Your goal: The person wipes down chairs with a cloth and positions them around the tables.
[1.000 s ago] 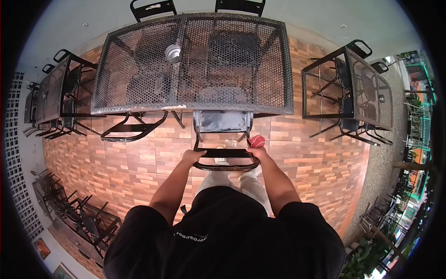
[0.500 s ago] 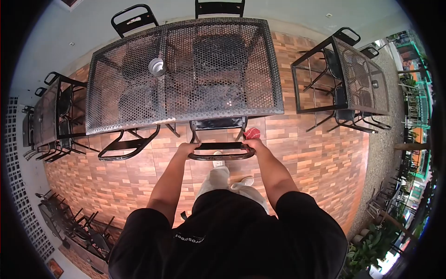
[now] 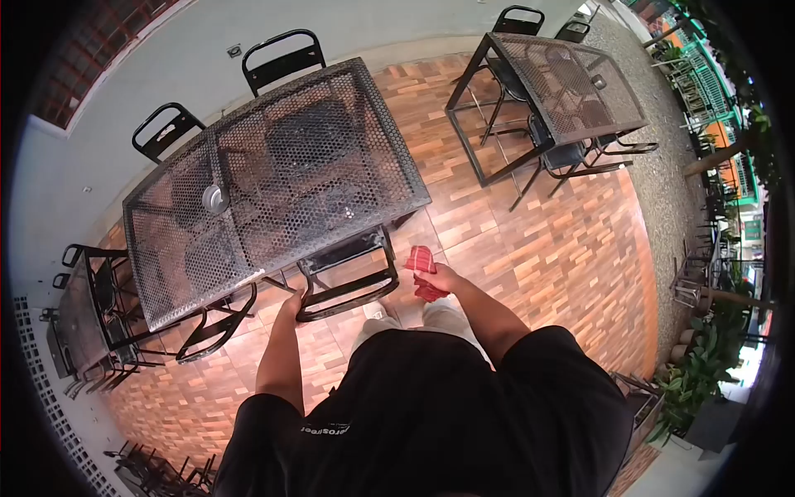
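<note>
A black metal chair with a padded seat stands partly under the near edge of a mesh-topped table. My left hand is at the left side of its backrest, fingers closed on the frame, partly hidden. My right hand, off the chair and to its right, is closed around a red checked cloth. The cloth hangs out above and below the fingers. A round metal ashtray-like dish sits on the tabletop.
Another chair stands left along the near side, and two chairs are at the far side by the wall. A second mesh table with chairs is at the upper right. Stacked chairs are at the lower left.
My right hand has let go of the chair's backrest and moved right with the cloth. The chair is closer to the table. My view has turned right.
</note>
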### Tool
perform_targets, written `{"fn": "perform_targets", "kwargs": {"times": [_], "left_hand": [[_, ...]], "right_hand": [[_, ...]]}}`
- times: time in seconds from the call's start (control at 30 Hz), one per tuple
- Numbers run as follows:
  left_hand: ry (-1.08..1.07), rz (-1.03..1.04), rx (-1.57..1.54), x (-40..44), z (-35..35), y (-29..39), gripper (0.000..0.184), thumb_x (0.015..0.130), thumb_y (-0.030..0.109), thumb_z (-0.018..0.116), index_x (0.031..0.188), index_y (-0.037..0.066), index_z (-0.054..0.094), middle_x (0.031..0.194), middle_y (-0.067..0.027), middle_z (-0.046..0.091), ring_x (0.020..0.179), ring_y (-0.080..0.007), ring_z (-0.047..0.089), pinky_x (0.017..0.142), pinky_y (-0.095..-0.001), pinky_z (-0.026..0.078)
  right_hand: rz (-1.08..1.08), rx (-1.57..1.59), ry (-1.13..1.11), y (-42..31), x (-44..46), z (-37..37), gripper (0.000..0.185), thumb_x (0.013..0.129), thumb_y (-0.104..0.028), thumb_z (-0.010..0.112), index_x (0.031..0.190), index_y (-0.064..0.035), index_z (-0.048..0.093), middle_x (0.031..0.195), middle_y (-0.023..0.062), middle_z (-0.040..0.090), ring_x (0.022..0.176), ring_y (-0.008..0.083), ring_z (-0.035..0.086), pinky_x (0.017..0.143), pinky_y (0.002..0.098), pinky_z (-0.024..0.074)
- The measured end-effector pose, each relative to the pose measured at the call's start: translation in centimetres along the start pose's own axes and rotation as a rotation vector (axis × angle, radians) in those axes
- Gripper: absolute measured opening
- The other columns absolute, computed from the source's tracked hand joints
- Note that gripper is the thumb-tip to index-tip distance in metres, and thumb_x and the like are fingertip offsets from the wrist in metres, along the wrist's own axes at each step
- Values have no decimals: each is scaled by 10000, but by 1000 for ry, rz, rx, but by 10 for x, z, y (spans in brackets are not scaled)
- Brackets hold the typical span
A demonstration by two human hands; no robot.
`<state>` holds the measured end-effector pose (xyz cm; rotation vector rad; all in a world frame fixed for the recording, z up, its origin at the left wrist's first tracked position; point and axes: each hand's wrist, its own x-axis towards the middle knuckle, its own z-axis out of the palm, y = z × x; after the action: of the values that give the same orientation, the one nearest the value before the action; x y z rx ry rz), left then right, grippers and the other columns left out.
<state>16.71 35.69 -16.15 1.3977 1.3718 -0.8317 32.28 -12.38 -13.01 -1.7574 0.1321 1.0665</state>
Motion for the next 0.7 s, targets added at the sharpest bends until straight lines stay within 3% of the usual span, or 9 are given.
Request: {"fn": "perform_targets", "kwargs": {"times": [0.1,0.27,0.3,0.37,0.43,0.5,0.6,0.63,0.7], "left_hand": [[649,396,734,-37,9,22,753,846,602,667,1193,-64,614,1143,-235,711,1022,-408,692,893,-464,537],[386,539,525,-118,54,83,723,812,617,725,1170,-3,626,1237,-259,663,1127,-433,637,949,-483,519],[397,517,519,-130,68,80,723,812,617,725,1170,-3,626,1237,-259,663,1127,-433,637,949,-483,519],[864,375,452,-158,104,70,780,809,639,720,1241,5,578,1356,-238,588,1204,-433,586,935,-505,519],[1099,292,411,-175,139,61,811,808,650,718,1276,9,554,1416,-228,551,1243,-433,560,928,-515,518],[1366,-184,18,-177,174,49,868,800,724,674,1352,70,533,1390,-252,548,1191,-398,587,974,-570,481],[1071,-424,-822,-197,235,72,850,868,721,605,1388,57,498,1307,-222,623,1110,-365,642,896,-571,544],[1075,-437,-828,-201,252,77,850,868,721,605,1388,57,498,1307,-222,623,1110,-365,642,896,-571,544],[608,99,-1118,-198,282,94,758,965,640,515,1406,27,455,1196,-203,686,1000,-347,695,774,-522,610]], "right_hand": [[120,71,119,9,-63,-81,537,926,-473,717,1149,15,695,1031,107,746,905,190,720,808,342,581],[215,225,548,150,-114,-232,518,923,-483,713,1088,8,711,995,111,743,863,199,718,772,337,582],[302,161,630,177,-126,-263,496,929,-471,710,1076,3,718,981,113,742,854,199,718,768,336,580],[392,264,701,242,-143,-316,646,866,-514,733,1138,71,704,979,140,755,916,222,717,804,353,557],[553,144,695,163,-197,-336,656,860,-527,736,1163,53,704,1049,147,748,970,233,712,837,373,552],[568,-28,641,167,-205,-378,662,858,-536,737,1167,49,703,1071,146,745,989,238,708,849,380,549],[570,-174,551,195,-165,-453,685,852,-550,743,1178,50,694,1088,153,740,1009,249,703,865,389,546],[555,-160,509,213,-144,-480,702,847,-557,748,1186,56,687,1083,160,739,1009,255,701,868,391,545],[444,-62,458,226,-92,-523,681,857,-538,751,1181,58,685,1068,160,738,995,255,700,865,383,547]]}}
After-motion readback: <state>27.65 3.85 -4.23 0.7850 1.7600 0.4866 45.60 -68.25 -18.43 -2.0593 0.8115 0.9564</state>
